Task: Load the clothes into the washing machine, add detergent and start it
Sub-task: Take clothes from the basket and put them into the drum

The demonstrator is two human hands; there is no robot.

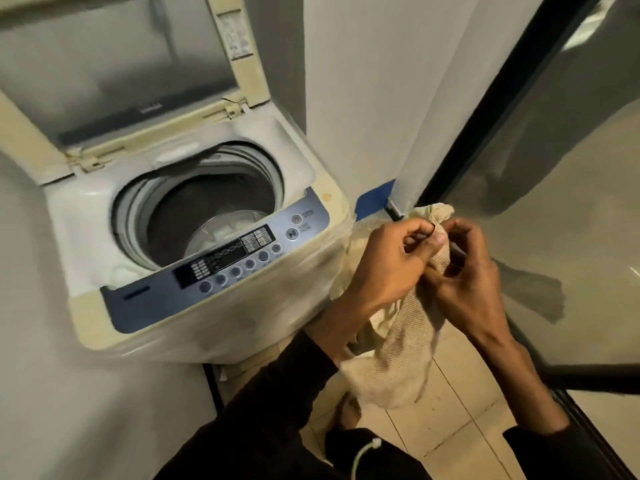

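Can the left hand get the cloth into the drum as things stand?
Probably yes. The lid stands open and nothing covers the drum mouth. The left hand grips the cloth together with the right hand, just right of the machine, so the right hand may need to let go first.

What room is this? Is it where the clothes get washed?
Probably yes, a small laundry corner at home. A top-loading washing machine stands with its lid up, the floor is tiled, and both hands hold a beige cloth.
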